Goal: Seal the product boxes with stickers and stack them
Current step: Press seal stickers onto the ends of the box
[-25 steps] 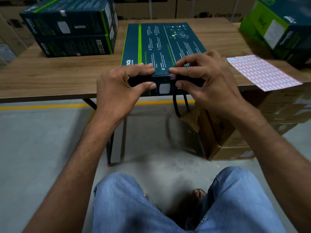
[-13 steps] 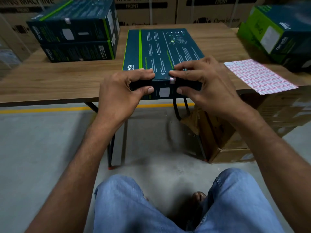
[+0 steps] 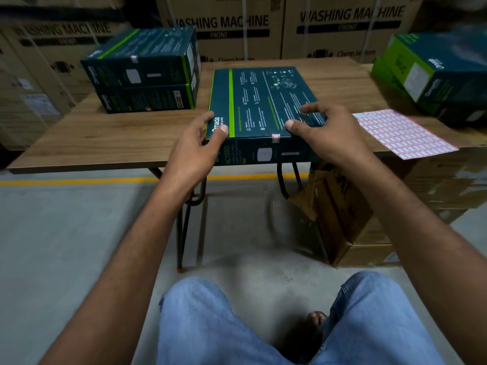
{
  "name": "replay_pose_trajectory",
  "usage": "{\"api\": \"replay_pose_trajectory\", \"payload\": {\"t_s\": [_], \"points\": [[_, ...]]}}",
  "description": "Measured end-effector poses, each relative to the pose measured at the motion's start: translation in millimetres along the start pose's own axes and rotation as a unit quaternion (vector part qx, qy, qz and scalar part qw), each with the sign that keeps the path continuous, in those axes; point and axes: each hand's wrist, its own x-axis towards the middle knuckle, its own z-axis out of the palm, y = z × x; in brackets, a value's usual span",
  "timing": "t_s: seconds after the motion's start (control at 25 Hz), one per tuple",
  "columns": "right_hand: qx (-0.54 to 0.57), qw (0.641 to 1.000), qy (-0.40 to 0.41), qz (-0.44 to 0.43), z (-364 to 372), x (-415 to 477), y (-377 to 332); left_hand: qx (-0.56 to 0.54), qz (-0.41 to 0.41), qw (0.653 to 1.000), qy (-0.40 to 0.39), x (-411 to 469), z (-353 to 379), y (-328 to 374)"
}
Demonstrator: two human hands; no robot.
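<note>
Hands wider apart, box between.

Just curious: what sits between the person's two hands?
Head view: a small sticker folded over the front edge of the box, between the left hand and right hand.
</note>
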Motion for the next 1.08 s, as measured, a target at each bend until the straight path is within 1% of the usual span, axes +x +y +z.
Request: {"api": "replay_pose_trajectory", "payload": {"t_s": [0.12, 0.2, 0.24, 0.28, 0.36, 0.44, 0.6, 0.64, 0.72, 0.8, 0.88, 1.0, 1.08], "points": [[0.015, 0.999, -0.045, -0.027, -7.1, -3.8, -0.5, -0.008, 0.036, 0.999, -0.009, -4.0, -3.3, 0.0], [-0.009, 0.996, -0.073, -0.056, -7.0, -8.1, 4.9, -0.004, 0.066, 0.997, -0.041, -6.3, -5.8, -2.5], [-0.031, 0.995, -0.073, -0.065, -6.5, -9.9, 7.1, 0.013, 0.082, 0.995, -0.051, -6.4, -4.8, -3.2], [-0.049, 0.994, -0.065, -0.072, -5.2, -10.2, 10.1, 0.037, 0.097, 0.994, -0.046, -5.1, -2.7, -5.0], [-0.055, 0.995, -0.04, -0.079, -1.6, -11.4, 12.3, 0.073, 0.126, 0.989, 0.003, -2.7, 2.3, -9.4], [-0.06, 0.994, -0.022, -0.09, 0.4, -12.1, 13.9, 0.072, 0.152, 0.985, 0.05, -1.8, 5.9, -14.5], [-0.09, 0.991, -0.014, -0.1, -2.3, -16.3, 11.2, 0.069, 0.164, 0.981, 0.078, -4.4, 8.8, -13.0], [-0.097, 0.986, 0.01, -0.132, -0.4, -18.3, 9.7, 0.069, 0.164, 0.981, 0.078, -4.0, 8.6, -12.3], [-0.085, 0.965, 0.064, -0.24, 9.4, -20.7, 9.9, 0.07, 0.168, 0.98, 0.076, -1.7, 7.5, -12.5], [-0.056, 0.946, 0.077, -0.309, 21.4, -20.8, 13.9, 0.075, 0.17, 0.98, 0.074, -0.5, 6.2, -13.6], [-0.055, 0.938, 0.083, -0.332, 26.8, -19.9, 17.2, 0.08, 0.173, 0.979, 0.069, 0.1, 5.8, -14.1], [-0.103, 0.923, 0.072, -0.365, 23.9, -17.8, 23.2, 0.075, 0.175, 0.979, 0.067, 1.1, 4.5, -15.2], [-0.114, 0.92, 0.062, -0.369, 20.2, -17.9, 26.8, 0.075, 0.174, 0.98, 0.063, 2.5, 3.6, -16.1]]}}
